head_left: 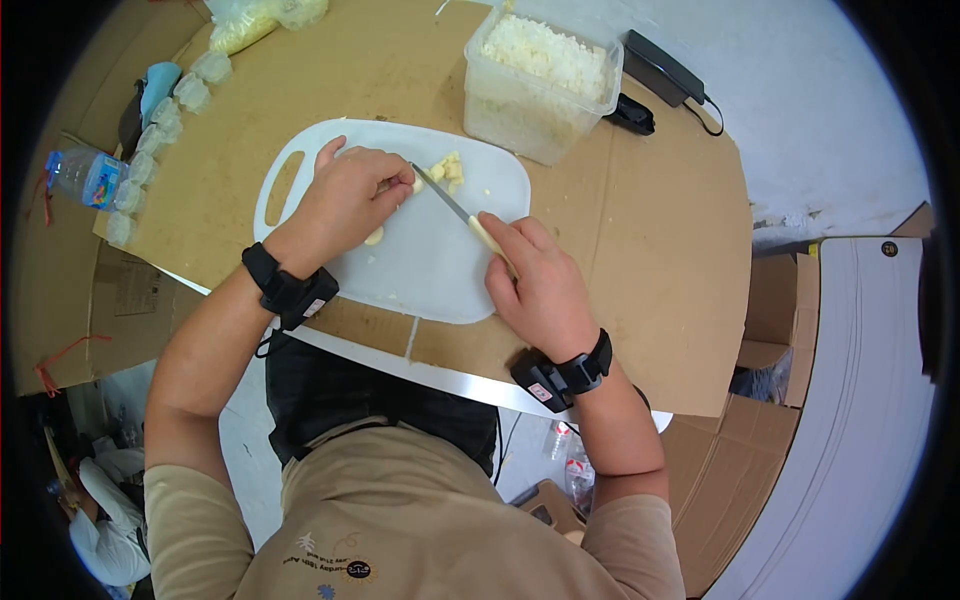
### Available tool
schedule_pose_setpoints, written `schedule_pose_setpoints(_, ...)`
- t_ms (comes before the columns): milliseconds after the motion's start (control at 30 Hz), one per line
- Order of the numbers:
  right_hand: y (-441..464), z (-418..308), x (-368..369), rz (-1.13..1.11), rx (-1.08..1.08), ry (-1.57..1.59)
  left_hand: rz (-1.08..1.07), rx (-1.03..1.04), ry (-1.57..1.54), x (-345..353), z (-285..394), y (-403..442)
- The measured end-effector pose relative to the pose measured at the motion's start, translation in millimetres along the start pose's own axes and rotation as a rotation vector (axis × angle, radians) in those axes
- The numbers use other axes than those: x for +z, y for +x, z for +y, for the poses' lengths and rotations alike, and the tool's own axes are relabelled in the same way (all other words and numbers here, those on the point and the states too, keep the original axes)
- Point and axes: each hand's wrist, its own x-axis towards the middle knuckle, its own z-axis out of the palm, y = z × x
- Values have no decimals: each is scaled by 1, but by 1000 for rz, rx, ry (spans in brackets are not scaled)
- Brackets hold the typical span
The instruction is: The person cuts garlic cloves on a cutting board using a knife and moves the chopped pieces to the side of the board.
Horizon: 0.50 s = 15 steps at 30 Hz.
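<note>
My right hand [545,290] is closed round the cream handle of a small knife [447,200], its blade slanting up and left over a white cutting board [440,270]. At the blade's tip, my left hand [350,195] has its fingers bent and pinched on a small pale piece of food [418,186], mostly hidden by the fingertips. Right beyond the blade lies a little heap of pale yellow chopped pieces [448,170]. Another pale piece [375,236] rests on the board below my left hand. Tiny bits are scattered on the board.
A clear plastic tub [525,120] full of white chopped food stands behind the board. Black adapters [662,68] lie to its right. Along the left edge are several small clear cups [145,165] and a water bottle [88,178]. Cardboard [660,200] covers the table.
</note>
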Motion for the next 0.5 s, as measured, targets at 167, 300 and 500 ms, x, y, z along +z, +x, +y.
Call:
schedule_pose_setpoints(167,0,-5,-1,2,-25,-6,54,59,30,3,-2,0)
schedule_pose_setpoints(300,-1,-6,0,-1,-48,-32,73,87,47,5,-4,1)
schedule_pose_setpoints(500,0,-9,1,-18,-67,-63,93,93,29,6,-4,1)
